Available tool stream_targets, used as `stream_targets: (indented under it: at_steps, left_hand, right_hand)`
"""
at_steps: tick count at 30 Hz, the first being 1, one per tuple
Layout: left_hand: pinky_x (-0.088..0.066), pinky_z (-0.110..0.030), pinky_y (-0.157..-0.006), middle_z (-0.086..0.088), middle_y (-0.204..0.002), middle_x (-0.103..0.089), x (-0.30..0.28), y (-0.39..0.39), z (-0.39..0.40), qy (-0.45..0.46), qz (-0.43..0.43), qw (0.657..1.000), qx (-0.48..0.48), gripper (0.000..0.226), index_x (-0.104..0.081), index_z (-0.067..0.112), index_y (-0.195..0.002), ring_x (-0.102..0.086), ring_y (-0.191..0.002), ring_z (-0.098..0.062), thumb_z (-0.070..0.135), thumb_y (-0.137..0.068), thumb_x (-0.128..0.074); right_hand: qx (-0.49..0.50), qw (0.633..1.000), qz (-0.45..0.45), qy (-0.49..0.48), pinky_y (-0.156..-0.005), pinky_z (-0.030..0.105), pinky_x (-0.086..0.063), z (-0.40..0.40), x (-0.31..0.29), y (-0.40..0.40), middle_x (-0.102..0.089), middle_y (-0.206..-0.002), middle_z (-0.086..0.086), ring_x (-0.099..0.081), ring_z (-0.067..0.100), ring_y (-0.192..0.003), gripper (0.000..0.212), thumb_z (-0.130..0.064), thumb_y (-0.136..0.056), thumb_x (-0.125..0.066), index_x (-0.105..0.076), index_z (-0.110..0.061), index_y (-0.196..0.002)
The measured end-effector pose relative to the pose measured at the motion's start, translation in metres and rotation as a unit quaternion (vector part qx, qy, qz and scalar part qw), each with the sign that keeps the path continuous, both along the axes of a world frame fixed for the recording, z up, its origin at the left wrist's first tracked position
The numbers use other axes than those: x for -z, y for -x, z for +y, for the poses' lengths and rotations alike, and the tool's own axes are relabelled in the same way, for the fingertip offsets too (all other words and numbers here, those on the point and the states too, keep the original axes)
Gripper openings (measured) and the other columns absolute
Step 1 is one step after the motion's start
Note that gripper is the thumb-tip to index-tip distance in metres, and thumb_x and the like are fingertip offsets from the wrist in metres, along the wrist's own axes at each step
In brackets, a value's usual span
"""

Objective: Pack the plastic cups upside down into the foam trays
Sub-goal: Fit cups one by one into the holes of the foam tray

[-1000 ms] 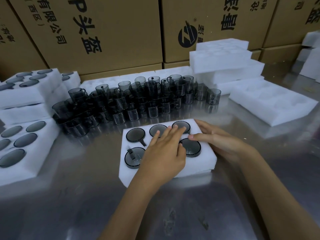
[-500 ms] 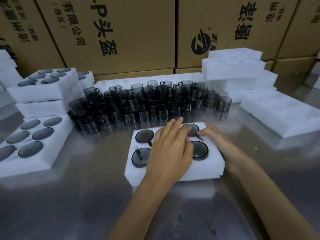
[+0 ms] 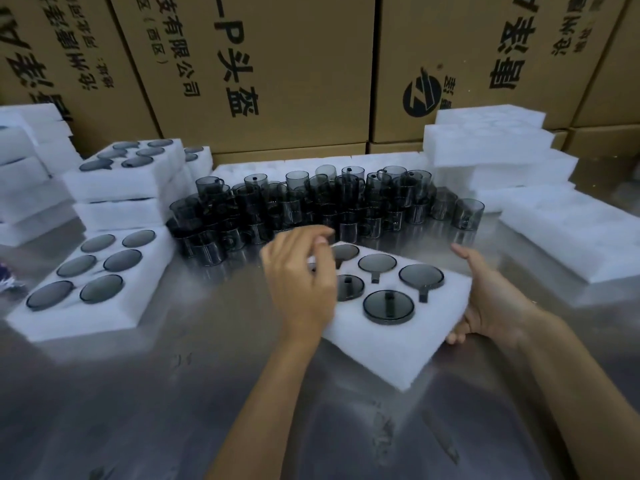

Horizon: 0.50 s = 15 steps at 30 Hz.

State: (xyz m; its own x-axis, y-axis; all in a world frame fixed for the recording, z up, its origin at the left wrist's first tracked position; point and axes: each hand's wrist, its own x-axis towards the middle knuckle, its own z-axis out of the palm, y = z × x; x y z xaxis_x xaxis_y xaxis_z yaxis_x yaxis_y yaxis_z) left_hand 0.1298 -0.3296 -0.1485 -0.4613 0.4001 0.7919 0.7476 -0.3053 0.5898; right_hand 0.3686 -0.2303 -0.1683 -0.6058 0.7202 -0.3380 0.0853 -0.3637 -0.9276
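The white rectangular foam tray [image 3: 391, 337] with smoky grey plastic cups [image 3: 388, 305] seated base-up in its round pockets sits on the steel table [image 3: 138, 393], directly in front of the person and between the two hands. It is skewed, its long axis running from far left to near right. Five cup bases show clearly; the pocket at the far left is hidden behind the left hand [image 3: 299, 285].

The right hand [image 3: 491, 303] holds the tray's right edge, palm against the side and fingers tucked beneath the near corner. The left hand hovers above the tray's left end, fingers loosely curled with thumb near forefinger, holding nothing visible.

The tray appears full, so the likely next move is carrying it leftward to the filled white foam trays [image 3: 90, 282] stacked there. The right hand already has its side; the left hand is nearer the free end and need only drop onto that edge.
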Motion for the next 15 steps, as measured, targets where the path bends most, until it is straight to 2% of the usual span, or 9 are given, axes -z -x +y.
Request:
stream_targets:
  at_steps: [2,4,5,6,7,8,10,13,15]
  left_hand:
    - [-0.038,-0.035,-0.097,0.02,-0.092,-0.065,0.005,0.016,0.003,0.02,-0.143,0.989,-0.035,0.025,-0.071,0.024,-0.091,-0.053,-0.096,-0.004,0.023,-0.091,-0.046]
    - [-0.042,-0.039,-0.098,0.012,-0.097,-0.066,0.013,0.032,0.01,0.071,-0.302,0.95,-0.025,0.021,-0.068,0.022,-0.095,-0.057,-0.107,-0.017,0.023,-0.092,-0.048]
    - [-0.044,-0.039,-0.095,0.006,-0.098,-0.066,0.015,0.038,0.013,0.088,-0.406,0.91,0.023,0.018,-0.066,0.019,-0.097,-0.059,-0.108,-0.025,0.023,-0.094,-0.05]
    - [-0.046,-0.039,-0.09,-0.001,-0.097,-0.066,0.017,0.042,0.015,0.095,-0.506,0.853,0.085,0.017,-0.065,0.015,-0.098,-0.061,-0.102,-0.03,0.024,-0.093,-0.052]
    - [-0.048,-0.039,-0.083,-0.006,-0.094,-0.066,0.018,0.045,0.015,0.097,-0.579,0.798,0.136,0.018,-0.065,0.012,-0.097,-0.062,-0.092,-0.031,0.026,-0.091,-0.054]
    - [-0.049,-0.038,-0.075,-0.009,-0.087,-0.066,0.02,0.046,0.014,0.102,-0.612,0.765,0.17,0.021,-0.066,0.011,-0.096,-0.061,-0.081,-0.029,0.028,-0.088,-0.057]
    - [-0.049,-0.034,-0.064,-0.009,-0.074,-0.064,0.021,0.046,0.012,0.102,-0.618,0.751,0.21,0.021,-0.067,0.011,-0.09,-0.059,-0.066,-0.026,0.028,-0.08,-0.061]
    - [-0.052,-0.031,-0.062,-0.01,-0.075,-0.067,0.02,0.048,0.01,0.056,-0.626,0.736,0.253,0.023,-0.065,0.009,-0.094,-0.062,-0.064,-0.025,0.025,-0.084,-0.054]
    - [-0.052,-0.036,-0.074,-0.016,-0.092,-0.069,0.023,0.053,0.01,0.037,-0.63,0.734,0.25,0.03,-0.063,0.006,-0.106,-0.064,-0.077,-0.029,0.026,-0.093,-0.044]
  right_hand:
    - [-0.012,0.999,-0.025,-0.017,-0.046,0.032,-0.054,-0.005,0.0,0.012,-0.067,-0.069,0.02,-0.064,0.031,-0.051,0.074,-0.09,-0.057,-0.062,-0.082,-0.026,-0.09]
    - [-0.027,0.997,-0.071,-0.024,-0.051,0.032,-0.056,-0.007,0.001,0.024,-0.07,-0.071,0.014,-0.068,0.028,-0.058,0.076,-0.092,-0.046,-0.068,-0.082,-0.026,-0.081]
    - [-0.039,0.994,-0.099,-0.028,-0.059,0.034,-0.059,-0.007,0.002,0.03,-0.074,-0.078,0.012,-0.073,0.027,-0.067,0.079,-0.094,-0.046,-0.066,-0.083,-0.027,-0.083]
    - [-0.053,0.991,-0.118,-0.026,-0.072,0.041,-0.062,-0.008,0.004,0.035,-0.077,-0.09,0.011,-0.076,0.029,-0.081,0.081,-0.096,-0.049,-0.064,-0.082,-0.028,-0.089]
    - [-0.064,0.99,-0.124,-0.024,-0.089,0.05,-0.059,-0.009,0.005,0.04,-0.077,-0.104,0.011,-0.074,0.032,-0.098,0.08,-0.095,-0.056,-0.062,-0.081,-0.031,-0.1]
    - [-0.07,0.991,-0.115,-0.019,-0.102,0.056,-0.05,-0.012,0.004,0.047,-0.074,-0.116,0.011,-0.069,0.035,-0.11,0.077,-0.092,-0.062,-0.062,-0.077,-0.034,-0.11]
    - [-0.058,0.995,-0.083,-0.01,-0.106,0.053,-0.048,-0.016,-0.001,0.066,-0.073,-0.12,0.009,-0.069,0.033,-0.113,0.068,-0.078,-0.073,-0.068,-0.072,-0.031,-0.122]
    - [-0.001,0.998,-0.062,-0.028,-0.085,0.041,-0.053,-0.017,-0.004,0.084,-0.078,-0.089,0.011,-0.075,0.023,-0.078,0.062,-0.046,-0.081,-0.069,-0.066,-0.008,-0.129]
    - [0.008,0.997,-0.059,-0.053,-0.073,0.038,-0.059,-0.022,-0.007,0.081,-0.078,-0.088,0.014,-0.075,0.025,-0.073,0.048,-0.046,-0.079,-0.072,-0.075,-0.013,-0.113]
